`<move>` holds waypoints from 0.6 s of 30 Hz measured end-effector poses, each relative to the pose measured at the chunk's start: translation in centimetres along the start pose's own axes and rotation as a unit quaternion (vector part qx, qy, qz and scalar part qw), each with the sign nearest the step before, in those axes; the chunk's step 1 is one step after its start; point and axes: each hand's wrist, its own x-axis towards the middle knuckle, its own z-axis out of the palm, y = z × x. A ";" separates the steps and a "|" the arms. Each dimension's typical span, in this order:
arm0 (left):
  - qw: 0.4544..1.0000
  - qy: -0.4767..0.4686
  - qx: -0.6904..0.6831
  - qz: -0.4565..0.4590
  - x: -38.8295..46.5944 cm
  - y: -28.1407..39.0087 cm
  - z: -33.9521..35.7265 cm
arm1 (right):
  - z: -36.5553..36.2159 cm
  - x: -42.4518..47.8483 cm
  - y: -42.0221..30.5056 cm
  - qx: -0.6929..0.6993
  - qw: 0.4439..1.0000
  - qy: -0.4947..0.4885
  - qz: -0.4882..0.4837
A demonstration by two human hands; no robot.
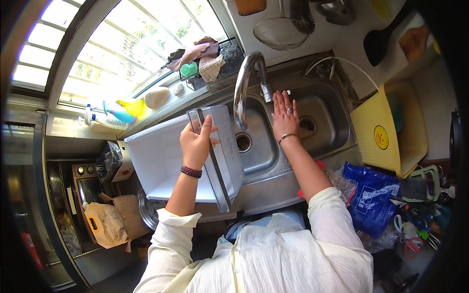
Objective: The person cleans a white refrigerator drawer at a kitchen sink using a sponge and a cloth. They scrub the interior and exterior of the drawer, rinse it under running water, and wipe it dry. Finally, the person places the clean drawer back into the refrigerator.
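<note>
My left hand (pixel 198 141) grips the edge of a clear plastic panel with a grey strip (pixel 216 172), held tilted over a white plastic bin (pixel 161 161). The bin lies partly across the left basin of a stainless steel double sink (pixel 260 146). My right hand (pixel 285 117) is flat with its fingers extended, at the base of the chrome faucet (pixel 240 88), between the two basins; it holds nothing, and whether it touches the faucet lever is unclear. The faucet spout curves over the left basin near the clear panel.
A yellow plastic bin (pixel 370 132) stands right of the sink, with a blue plastic bag (pixel 370 197) and scissors (pixel 414 247) nearer me. Spray bottles (pixel 121 113), a stone (pixel 157 97) and cloths (pixel 196 55) line the windowsill. A wire strainer (pixel 281 33) hangs behind.
</note>
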 end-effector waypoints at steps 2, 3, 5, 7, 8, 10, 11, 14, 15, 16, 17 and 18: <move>1.000 0.000 -0.001 0.007 0.4 -0.3 0.2 | 0.2 -0.3 -0.2 -0.002 1.000 0.001 0.008; 1.000 0.004 0.000 0.004 0.6 -0.3 0.3 | 0.2 -0.2 -0.5 -0.005 1.000 -0.003 0.015; 1.000 0.011 -0.001 -0.002 0.7 -0.5 0.3 | 0.0 -0.1 -1.0 0.044 0.998 -0.006 0.041; 1.000 0.010 0.008 0.006 0.7 -0.6 0.2 | -1.9 -0.1 -2.0 0.151 0.986 -0.006 0.071; 1.000 0.010 0.012 0.010 0.7 -0.7 0.2 | -2.7 -0.7 -3.9 0.206 0.973 0.034 0.098; 1.000 0.003 0.012 0.010 0.8 -0.9 0.6 | -1.9 -3.5 -9.0 0.508 0.850 0.138 0.015; 1.000 0.000 0.012 0.009 0.9 -1.0 0.8 | -3.0 -5.2 -11.8 0.668 0.734 0.126 0.006; 1.000 0.022 -0.005 0.000 0.6 -0.8 0.9 | -4.7 -6.8 -14.8 0.762 0.641 0.062 -0.067; 1.000 0.026 -0.012 -0.002 0.5 -0.7 0.9 | -6.0 -6.8 -14.6 0.764 0.639 0.050 -0.073; 0.999 0.034 -0.024 0.000 0.3 -0.3 1.1 | -6.2 -5.5 -13.8 0.777 0.623 0.032 -0.080; 0.999 0.031 -0.023 0.003 0.2 0.0 1.2 | -3.2 -4.2 -14.3 0.802 0.595 -0.032 -0.030; 0.999 0.021 -0.024 0.006 0.0 0.4 1.6 | 1.7 -3.0 -15.1 0.820 0.565 -0.092 0.026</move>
